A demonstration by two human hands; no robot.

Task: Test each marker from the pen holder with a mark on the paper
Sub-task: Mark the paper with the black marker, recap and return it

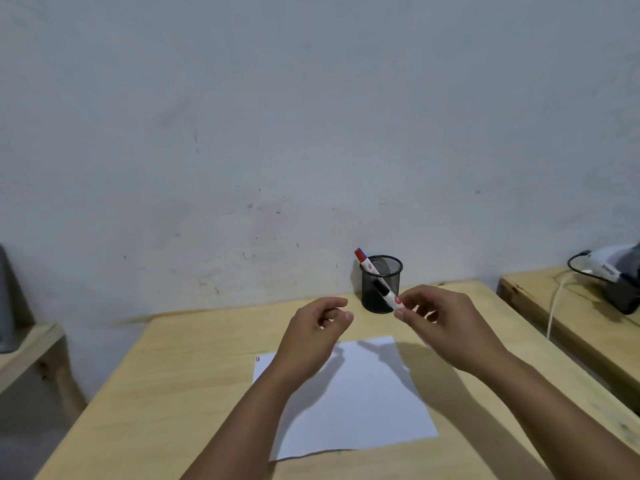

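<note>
A black mesh pen holder (370, 299) stands at the far edge of the wooden table (180, 393), by the wall. A red-capped marker (364, 259) leans out of its left rim. My right hand (440, 323) is shut on a white marker with a black cap (385, 293), held in the air in front of the holder, cap pointing up and left. My left hand (317, 336) hovers just left of it with fingers loosely curled and nothing in them. A white sheet of paper (360, 403) lies flat below both hands, with small red marks (257, 358) at its far left corner.
A second wooden table (540, 299) stands to the right with a white and dark device (613, 271) and its cable on it. A low wooden shelf (31, 344) with a grey object (5, 299) sits at the left. A pale wall rises behind.
</note>
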